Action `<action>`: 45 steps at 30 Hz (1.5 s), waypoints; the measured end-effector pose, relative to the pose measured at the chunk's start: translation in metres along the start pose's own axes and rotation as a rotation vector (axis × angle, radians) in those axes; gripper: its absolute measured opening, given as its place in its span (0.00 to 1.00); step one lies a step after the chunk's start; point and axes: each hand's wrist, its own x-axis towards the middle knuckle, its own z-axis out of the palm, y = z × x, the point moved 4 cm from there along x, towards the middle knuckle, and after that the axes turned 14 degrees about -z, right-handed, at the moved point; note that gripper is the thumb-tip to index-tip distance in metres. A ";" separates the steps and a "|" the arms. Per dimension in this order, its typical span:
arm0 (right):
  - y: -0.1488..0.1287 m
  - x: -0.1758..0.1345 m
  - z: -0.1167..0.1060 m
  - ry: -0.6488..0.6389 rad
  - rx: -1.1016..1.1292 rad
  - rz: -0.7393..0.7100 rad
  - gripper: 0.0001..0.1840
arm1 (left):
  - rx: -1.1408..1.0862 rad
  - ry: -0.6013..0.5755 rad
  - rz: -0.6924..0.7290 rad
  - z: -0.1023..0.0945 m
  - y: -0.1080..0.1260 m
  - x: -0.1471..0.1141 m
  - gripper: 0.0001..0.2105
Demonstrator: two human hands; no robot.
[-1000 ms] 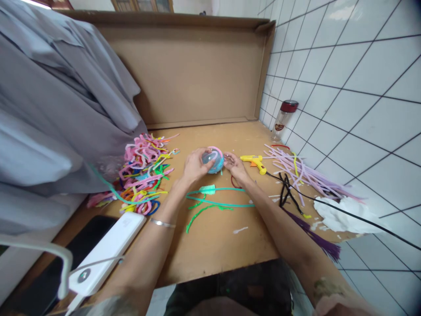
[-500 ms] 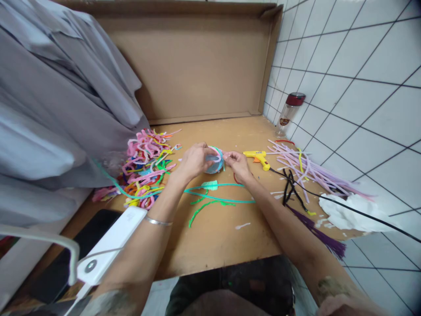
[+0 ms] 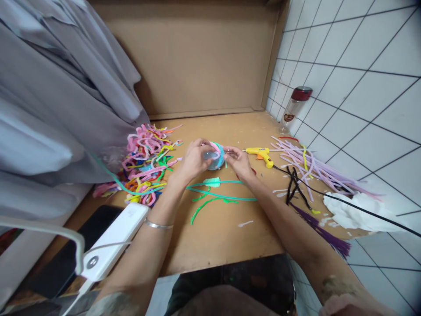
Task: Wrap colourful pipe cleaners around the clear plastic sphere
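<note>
My left hand (image 3: pixel 194 161) is closed around the left side of a small, clear, rounded container (image 3: pixel 210 163). Pink, blue and teal pipe cleaners (image 3: pixel 218 153) are wound about its right part. The fingertips of my right hand (image 3: pixel 239 161) are pinched at the right edge of this winding, on a pipe cleaner whose end is mostly hidden. A short teal end (image 3: pixel 226 165) sticks down beside them. Just beyond my right fingers lies a yellow glue gun (image 3: pixel 261 154), its nozzle pointing at the hand. Below my hands, long teal pipe cleaners (image 3: pixel 223 197) cross the table.
A tangled heap of colourful pipe cleaners (image 3: pixel 144 158) lies at left, near a white power bank (image 3: pixel 115 241) and a grey curtain (image 3: pixel 66 109). Lilac pipe cleaners (image 3: pixel 315 164), a black cord (image 3: pixel 362 208), white tissue (image 3: pixel 355 210) and a lidded bottle (image 3: pixel 292 112) are at right.
My left hand keeps its hold on the wrapped container, which looks slightly turned. My right fingers have shifted a little at its right edge. The whole view has tilted slightly.
</note>
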 end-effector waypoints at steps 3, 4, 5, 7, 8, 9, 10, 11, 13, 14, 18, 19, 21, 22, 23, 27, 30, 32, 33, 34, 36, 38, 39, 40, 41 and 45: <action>0.002 -0.001 0.000 -0.021 -0.013 -0.016 0.12 | -0.034 -0.016 0.003 0.000 0.001 -0.004 0.14; 0.004 -0.001 0.000 -0.026 -0.015 -0.021 0.12 | -0.038 -0.019 0.006 0.000 0.002 -0.005 0.14; 0.005 -0.001 0.000 -0.030 -0.016 -0.028 0.13 | -0.037 -0.017 0.009 0.001 0.003 -0.006 0.14; 0.009 0.000 0.000 -0.034 -0.006 -0.044 0.14 | -0.025 0.000 0.005 0.001 0.005 -0.009 0.13; 0.011 0.000 0.000 -0.036 0.002 -0.054 0.14 | -0.016 0.011 -0.001 0.002 0.006 -0.011 0.13; 0.013 0.001 0.000 -0.036 0.009 -0.063 0.15 | -0.008 0.024 -0.009 0.003 0.006 -0.012 0.13; 0.014 0.001 -0.001 -0.037 0.015 -0.072 0.16 | 0.001 0.036 -0.018 0.004 0.006 -0.014 0.13; 0.015 0.002 -0.001 -0.040 0.018 -0.081 0.16 | 0.010 0.047 -0.027 0.005 0.006 -0.015 0.13; 0.017 0.002 -0.001 -0.055 0.010 -0.091 0.17 | 0.025 0.066 -0.035 0.008 0.006 -0.018 0.13; 0.018 0.002 -0.001 -0.062 0.001 -0.092 0.17 | 0.029 0.073 -0.035 0.009 0.005 -0.019 0.13; 0.020 0.003 -0.002 -0.064 -0.027 -0.109 0.16 | 0.034 0.106 -0.033 0.013 0.005 -0.021 0.13; 0.020 0.002 -0.002 -0.062 -0.031 -0.121 0.14 | 0.032 0.116 -0.034 0.013 0.005 -0.022 0.13; 0.019 0.002 -0.002 -0.057 -0.046 -0.142 0.11 | 0.023 0.136 -0.033 0.015 0.005 -0.023 0.13; 0.018 0.002 -0.002 -0.056 -0.057 -0.149 0.09 | 0.017 0.144 -0.032 0.016 0.005 -0.023 0.12; 0.018 0.002 -0.002 -0.056 -0.067 -0.154 0.08 | 0.011 0.152 -0.032 0.017 0.005 -0.024 0.12; 0.016 0.002 -0.002 -0.055 -0.104 -0.175 0.06 | 0.003 0.168 -0.039 0.020 0.006 -0.024 0.12; 0.017 0.002 -0.002 -0.045 -0.119 -0.181 0.08 | 0.016 0.159 -0.041 0.020 0.007 -0.024 0.13; 0.017 0.002 -0.002 -0.045 -0.122 -0.181 0.09 | 0.024 0.151 -0.039 0.021 0.008 -0.024 0.14; 0.017 0.002 -0.002 -0.044 -0.127 -0.186 0.09 | 0.026 0.148 -0.037 0.021 0.008 -0.024 0.14; 0.016 0.001 -0.002 -0.041 -0.138 -0.199 0.08 | 0.026 0.147 -0.036 0.021 0.008 -0.024 0.14; 0.013 0.001 -0.003 -0.032 -0.181 -0.239 0.06 | 0.024 0.150 -0.031 0.022 0.008 -0.024 0.15; 0.009 0.001 -0.003 -0.022 -0.233 -0.279 0.03 | 0.021 0.154 -0.024 0.023 0.009 -0.024 0.14; 0.007 0.000 -0.003 -0.020 -0.256 -0.290 0.03 | 0.020 0.155 -0.020 0.023 0.009 -0.024 0.14; 0.006 0.000 -0.003 -0.020 -0.276 -0.295 0.02 | 0.020 0.155 -0.018 0.024 0.009 -0.024 0.14; 0.005 0.000 -0.003 -0.022 -0.292 -0.296 0.02 | 0.021 0.155 -0.017 0.024 0.009 -0.024 0.14; 0.004 -0.001 -0.001 -0.031 -0.345 -0.290 0.03 | 0.023 0.153 -0.025 0.024 0.009 -0.024 0.14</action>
